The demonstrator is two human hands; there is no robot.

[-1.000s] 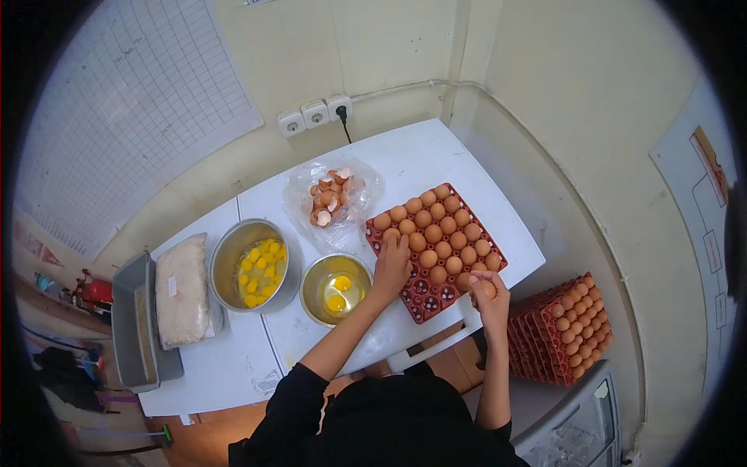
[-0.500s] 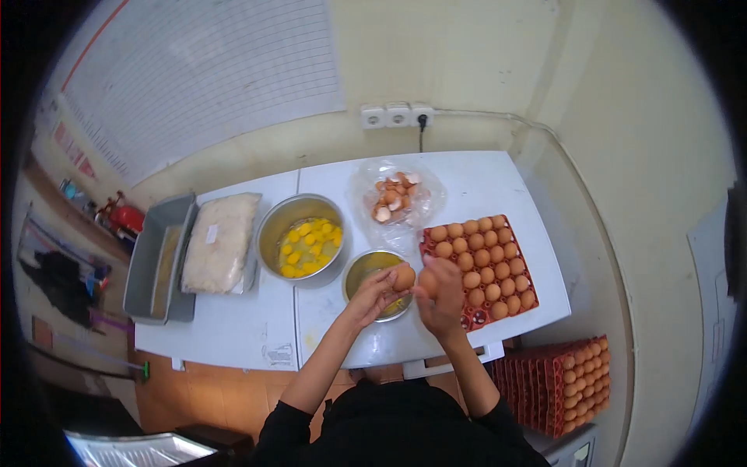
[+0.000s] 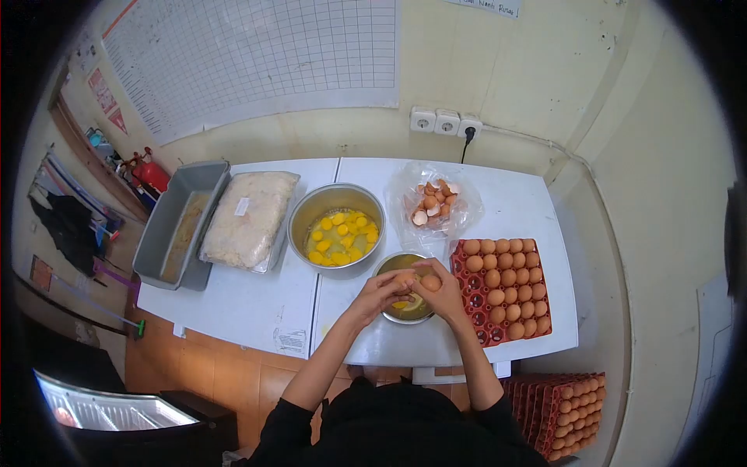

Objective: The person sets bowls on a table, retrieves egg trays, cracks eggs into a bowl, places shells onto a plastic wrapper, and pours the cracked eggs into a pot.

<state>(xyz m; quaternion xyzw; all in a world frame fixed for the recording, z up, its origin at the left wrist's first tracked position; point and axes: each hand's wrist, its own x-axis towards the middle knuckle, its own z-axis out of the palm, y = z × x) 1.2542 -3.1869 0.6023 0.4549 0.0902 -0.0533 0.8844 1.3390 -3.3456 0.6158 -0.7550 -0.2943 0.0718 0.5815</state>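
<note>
Over a small metal bowl (image 3: 405,318), my left hand (image 3: 375,299) is closed around a brown egg (image 3: 402,279). My right hand (image 3: 445,299) touches that egg with its fingertips and also holds a second brown egg (image 3: 431,282) against its palm. Some yellow yolk and clear egg white show in the bowl below my fingers. Whether the left egg's shell is split is hard to see behind the fingers. To the right, a red egg tray (image 3: 476,300) carries rows of brown eggs, with several bare cups on its left side.
Left of the small bowl stands a larger metal pot (image 3: 294,226) with many yolks. Behind is a plastic bag (image 3: 397,194) of broken shells. Farther left lie a bag of pale, whitish contents (image 3: 249,214) and a grey bin (image 3: 148,253). Stacked egg trays (image 3: 537,405) stand low at right.
My hands have come together over the small bowl, and the right fingers now meet the left egg. The camera view has shifted, moving the table scene rightward.
</note>
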